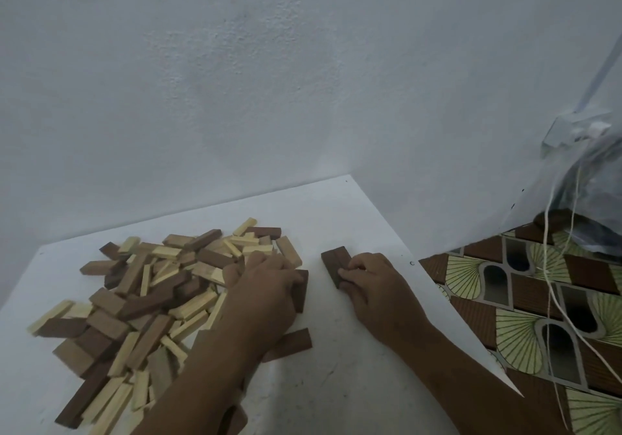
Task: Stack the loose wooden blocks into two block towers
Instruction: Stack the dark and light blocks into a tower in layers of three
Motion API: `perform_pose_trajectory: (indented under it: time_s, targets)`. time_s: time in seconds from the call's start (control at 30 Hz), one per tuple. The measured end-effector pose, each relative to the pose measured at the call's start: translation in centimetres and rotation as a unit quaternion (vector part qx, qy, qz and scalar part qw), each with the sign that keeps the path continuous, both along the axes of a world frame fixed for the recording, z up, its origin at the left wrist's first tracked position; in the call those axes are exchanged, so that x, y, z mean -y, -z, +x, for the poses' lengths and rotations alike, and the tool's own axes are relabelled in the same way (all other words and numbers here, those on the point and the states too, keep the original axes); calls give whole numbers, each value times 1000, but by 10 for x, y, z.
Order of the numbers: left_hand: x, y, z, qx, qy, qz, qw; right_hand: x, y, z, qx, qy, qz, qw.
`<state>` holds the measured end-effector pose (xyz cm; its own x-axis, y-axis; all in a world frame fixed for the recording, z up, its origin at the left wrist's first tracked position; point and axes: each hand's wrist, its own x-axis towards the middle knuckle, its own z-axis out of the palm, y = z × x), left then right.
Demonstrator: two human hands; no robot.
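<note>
Loose light and dark rectangular wooden blocks (151, 300) lay heaped at nine o'clock on the white bench (336, 384). The left hand (266, 286) gripped one dark block (300, 291) at the heap's edge; at three o'clock, the right hand (367, 276) pinched two dark side-by-side blocks (335, 263) lying flat.

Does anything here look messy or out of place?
Only the jumbled pile of wooden blocks on the white table; loose pieces suit the stacking job. Two dark blocks lie neatly side by side at the right hand. Nothing looks damaged.
</note>
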<state>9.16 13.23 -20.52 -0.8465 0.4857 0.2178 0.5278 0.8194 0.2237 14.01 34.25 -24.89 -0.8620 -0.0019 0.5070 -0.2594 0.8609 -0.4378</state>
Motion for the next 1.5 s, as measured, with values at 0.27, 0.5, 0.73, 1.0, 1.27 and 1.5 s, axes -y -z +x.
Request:
perform_pose_trajectory:
  time_s: [0.27,0.5,0.73,1.0,1.27,1.5]
  targets:
    - [-31,-6,3,17,35,-46,998,-4,3,-1,-5,16,-7,1000]
    - [-38,5,-2,-3,62,62,996,-9,4,-5,-5,10,-37,999]
    - [-45,21,-6,-14,54,136,989,-12,5,-8,1,7,-52,999]
    - [-49,21,-8,-87,72,173,979,-12,4,-10,-3,13,-47,999]
    - [-47,23,-8,-84,75,174,978,-14,5,-9,-14,12,-29,999]
    - [-47,24,-9,-53,77,186,978,-14,5,-9,-24,11,-22,999]
